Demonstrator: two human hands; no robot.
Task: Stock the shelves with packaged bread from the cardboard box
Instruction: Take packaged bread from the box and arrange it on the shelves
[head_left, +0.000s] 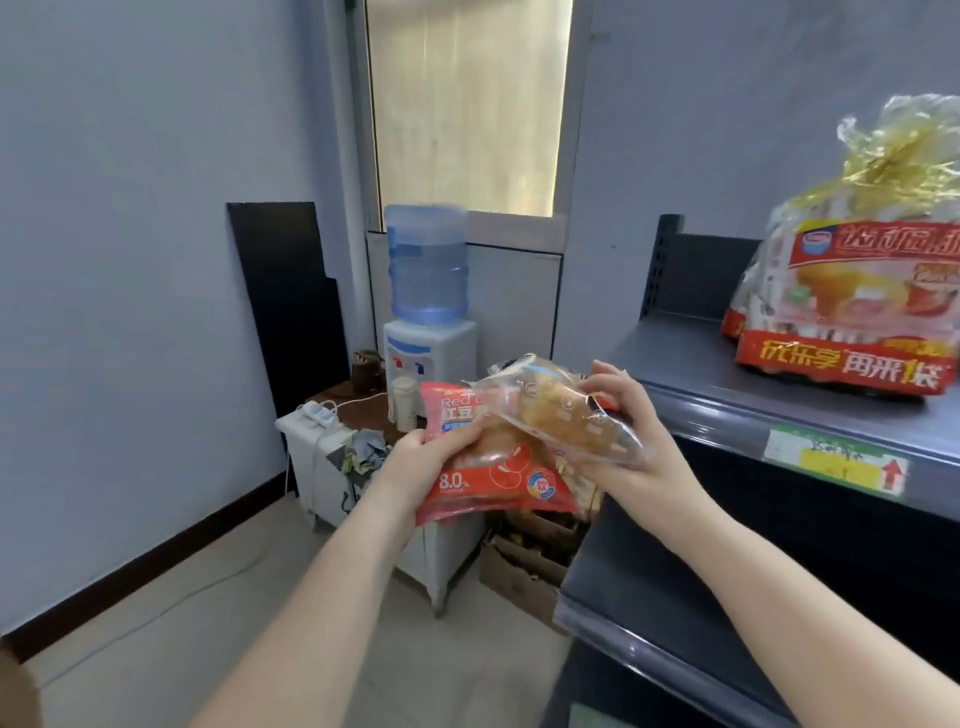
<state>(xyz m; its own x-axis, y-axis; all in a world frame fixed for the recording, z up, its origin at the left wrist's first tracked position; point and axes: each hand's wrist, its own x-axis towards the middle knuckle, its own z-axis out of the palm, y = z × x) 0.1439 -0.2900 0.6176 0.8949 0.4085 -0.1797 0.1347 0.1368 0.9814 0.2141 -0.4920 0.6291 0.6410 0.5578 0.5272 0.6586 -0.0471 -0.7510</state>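
While the left hand (415, 457) grips a red bread pkt (498, 467), fingers curled round its left edge, the right hand (631, 431) pinches a clear bread pkt (566, 415) lying across the red one's top (touching). Right of both grips sits the shelf (727, 384) w/ a big bread bag (852, 296); a cardboard box (524, 566) is below them.

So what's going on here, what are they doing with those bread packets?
A person is stocking bread. The left hand grips a red bean bread packet, the right hand a clear-wrapped bun, both held in front of the grey shelf. A large red bag of bread already sits there; the cardboard box is on the floor.
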